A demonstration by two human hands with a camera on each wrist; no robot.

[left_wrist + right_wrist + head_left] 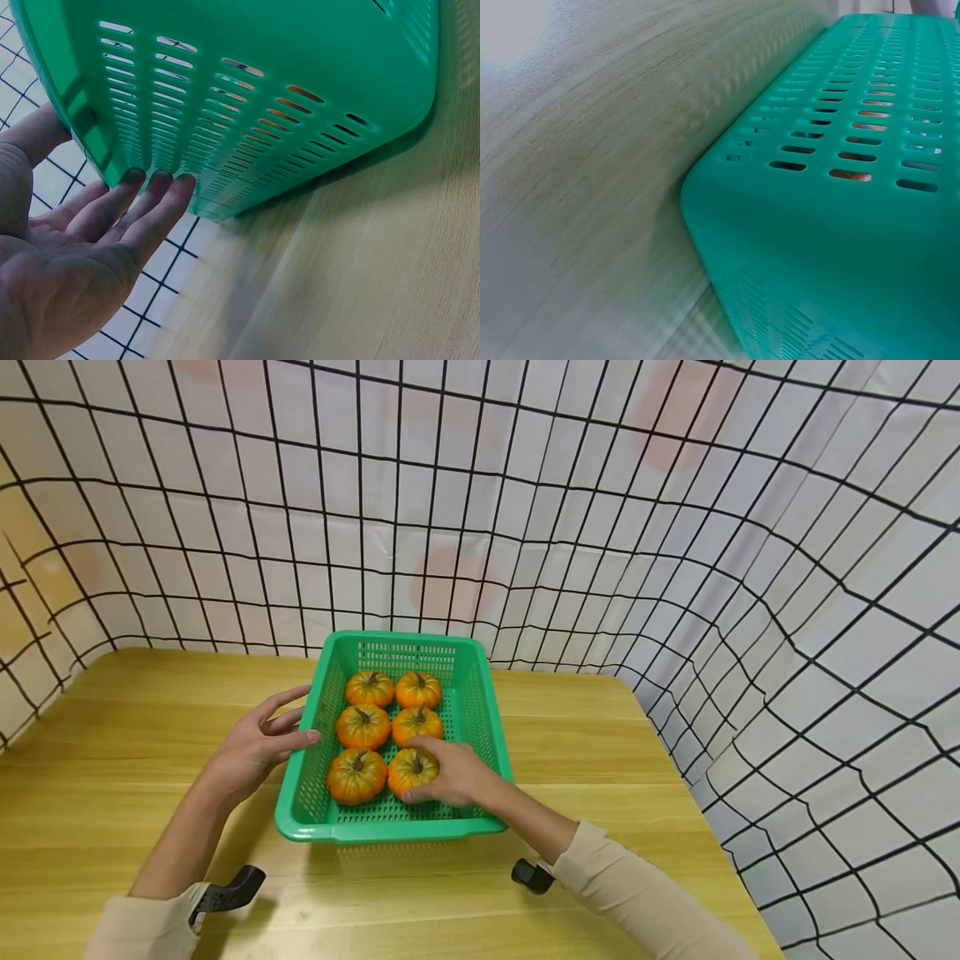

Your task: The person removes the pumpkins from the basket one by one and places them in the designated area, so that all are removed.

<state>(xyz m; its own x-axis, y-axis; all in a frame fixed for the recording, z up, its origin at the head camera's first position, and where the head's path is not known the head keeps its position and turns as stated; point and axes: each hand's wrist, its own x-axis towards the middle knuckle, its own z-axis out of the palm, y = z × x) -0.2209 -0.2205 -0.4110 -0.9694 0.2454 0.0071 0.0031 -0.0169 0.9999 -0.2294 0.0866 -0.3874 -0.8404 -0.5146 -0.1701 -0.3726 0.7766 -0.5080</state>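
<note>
A green plastic basket (397, 832) with slotted walls holds several small orange pumpkins, set in two columns. My right hand (453, 772) reaches in over the front right rim and grips the front right pumpkin (412, 768), thumb on its near side and fingers on its far side. Beside it lies the front left pumpkin (356, 776). My left hand (251, 743) holds the basket's left side, its thumb over the rim. In the left wrist view, fingertips (184, 184) touch the slotted outer wall. The right wrist view shows the basket's outside corner (780, 225), with the right hand hidden.
The basket stands on a wooden table (600, 760). A black wire grid (397, 518) with white sheeting behind it rises at the back and both sides, close behind the basket. Black camera mounts (232, 889) stick out at both wrists.
</note>
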